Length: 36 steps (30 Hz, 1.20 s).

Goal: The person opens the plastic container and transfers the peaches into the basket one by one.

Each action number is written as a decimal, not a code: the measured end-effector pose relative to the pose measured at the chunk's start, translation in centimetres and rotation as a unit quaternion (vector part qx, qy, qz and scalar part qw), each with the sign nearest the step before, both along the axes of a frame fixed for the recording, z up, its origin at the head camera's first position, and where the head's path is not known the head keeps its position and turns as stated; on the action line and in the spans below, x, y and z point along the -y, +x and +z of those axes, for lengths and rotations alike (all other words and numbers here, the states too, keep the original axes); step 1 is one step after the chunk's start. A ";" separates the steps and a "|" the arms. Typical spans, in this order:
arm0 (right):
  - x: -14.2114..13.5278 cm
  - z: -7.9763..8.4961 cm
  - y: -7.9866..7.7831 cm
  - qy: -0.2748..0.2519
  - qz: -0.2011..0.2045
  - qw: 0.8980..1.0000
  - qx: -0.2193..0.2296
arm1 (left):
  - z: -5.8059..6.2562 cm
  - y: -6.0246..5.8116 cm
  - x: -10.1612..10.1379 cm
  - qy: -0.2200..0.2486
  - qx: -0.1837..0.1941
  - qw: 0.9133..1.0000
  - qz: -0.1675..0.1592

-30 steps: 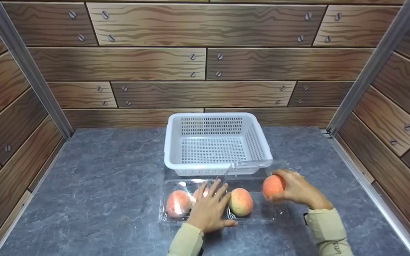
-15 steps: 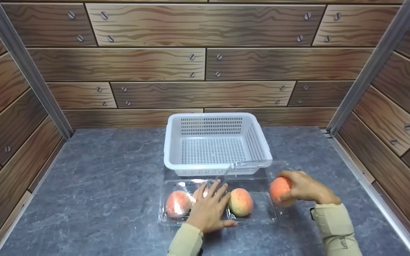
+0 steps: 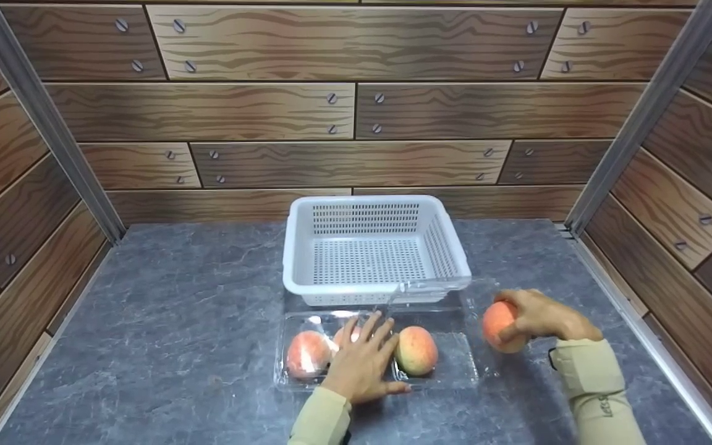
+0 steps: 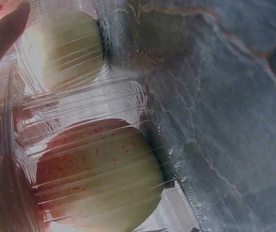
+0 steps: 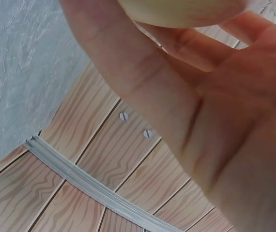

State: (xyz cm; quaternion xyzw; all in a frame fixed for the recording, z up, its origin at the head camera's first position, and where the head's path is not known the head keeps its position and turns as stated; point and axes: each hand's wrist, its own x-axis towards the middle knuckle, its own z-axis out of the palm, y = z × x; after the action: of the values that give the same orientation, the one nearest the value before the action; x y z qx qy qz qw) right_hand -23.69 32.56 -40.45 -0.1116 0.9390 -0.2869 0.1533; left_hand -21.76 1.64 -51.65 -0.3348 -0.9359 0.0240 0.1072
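My right hand grips a red-orange peach to the right of the clear plastic tray. In the right wrist view the pale underside of that held peach shows above the palm. My left hand rests with spread fingers on clear plastic over two peaches; the left one shows well, the other is partly hidden by fingers. Beside my left fingers a yellow-red peach sits uncovered in the tray. Stretched, shiny plastic covers a peach in the left wrist view.
A white perforated basket stands right behind the tray. A raised clear flap overlaps its front edge. Wood-patterned walls and metal corner posts bound the grey marbled table.
My right hand has moved right with the peach, from over the tray's right side to beyond its edge. My left hand has stayed in place.
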 end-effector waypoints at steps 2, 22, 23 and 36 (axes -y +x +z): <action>-0.1 0.1 -0.2 0.002 0.002 1.000 -0.002 | 0.0 0.0 0.0 -0.002 0.002 1.000 0.001; -1.3 1.0 -2.3 0.081 0.008 0.995 -0.058 | 0.0 -0.1 -0.1 -0.001 -0.003 1.000 -0.001; -1.3 1.0 -2.3 0.082 0.004 0.995 -0.055 | 0.0 -0.1 -0.1 -0.001 0.000 1.000 -0.001; -1.8 1.7 -4.1 0.062 0.016 0.996 -0.062 | 0.1 0.1 -0.1 -0.020 -0.001 1.000 0.003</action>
State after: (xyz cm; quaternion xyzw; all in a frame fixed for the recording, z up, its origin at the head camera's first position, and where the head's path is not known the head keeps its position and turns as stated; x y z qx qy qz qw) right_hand -27.81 34.36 -38.72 -0.1347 0.9608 -0.2181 0.1057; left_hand -21.66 1.70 -51.52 -0.3338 -0.9362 0.0431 0.1016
